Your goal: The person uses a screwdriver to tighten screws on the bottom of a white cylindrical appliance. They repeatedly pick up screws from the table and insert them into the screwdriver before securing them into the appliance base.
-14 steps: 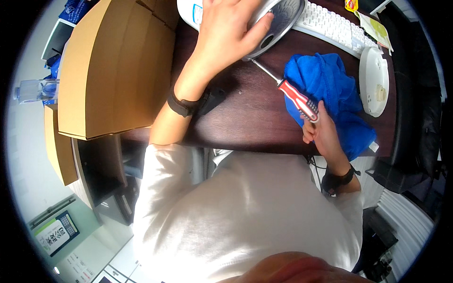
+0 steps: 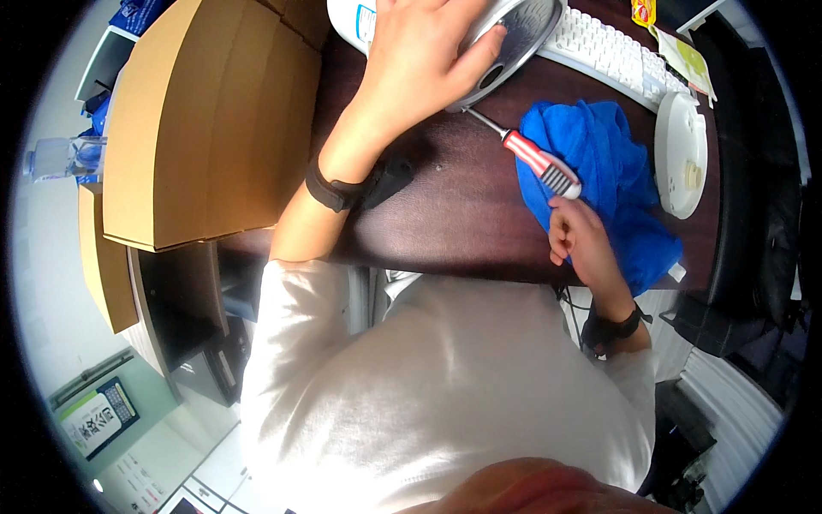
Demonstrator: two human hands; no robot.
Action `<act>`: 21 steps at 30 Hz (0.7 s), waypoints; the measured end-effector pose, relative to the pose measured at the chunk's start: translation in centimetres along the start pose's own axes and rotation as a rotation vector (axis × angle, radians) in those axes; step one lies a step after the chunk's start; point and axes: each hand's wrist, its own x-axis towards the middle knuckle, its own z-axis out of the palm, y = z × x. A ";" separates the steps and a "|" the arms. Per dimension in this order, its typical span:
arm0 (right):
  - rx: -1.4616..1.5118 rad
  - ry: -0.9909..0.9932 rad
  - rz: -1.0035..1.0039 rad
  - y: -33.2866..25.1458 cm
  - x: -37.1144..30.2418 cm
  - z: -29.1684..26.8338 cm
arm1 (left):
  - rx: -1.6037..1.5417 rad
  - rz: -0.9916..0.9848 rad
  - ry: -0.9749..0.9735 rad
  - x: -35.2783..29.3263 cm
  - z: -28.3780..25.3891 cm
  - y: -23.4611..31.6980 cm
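Note:
Near the top, my left hand (image 2: 419, 64) presses on a white and grey rounded appliance (image 2: 524, 38), thumb along its dark grey face. Its fingertips run out of the picture. A screwdriver (image 2: 535, 156) with a red, white and black handle slants from the appliance's lower edge, its tip against that edge and hard to make out. My right hand (image 2: 585, 240) is at the butt of the handle, fingers curled and touching its end. Under and beside the handle lies a crumpled blue cloth (image 2: 612, 158).
A white keyboard (image 2: 604, 51) lies beyond the cloth. To its right is a white round plastic part (image 2: 682, 158) with a small cream fitting. A large cardboard box (image 2: 214, 128) takes up the left side of the dark wooden table (image 2: 428, 223). A clear bottle (image 2: 68, 159) is farther left.
My right hand has shifted back along the handle, from beside it to its butt end. The handle has turned and its end sits slightly higher. My left hand stays on the appliance.

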 end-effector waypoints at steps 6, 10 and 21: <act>-0.517 0.022 -0.130 -0.9 -0.3 -1.9 | 0.015 0.010 0.008 -0.3 0.0 -0.1; -1.259 0.498 -0.923 -2.3 0.6 0.2 | 0.009 0.018 0.024 -0.3 0.2 -0.5; -1.339 0.344 -0.823 -2.3 1.2 -0.3 | 0.019 -0.008 0.009 -0.1 0.0 0.0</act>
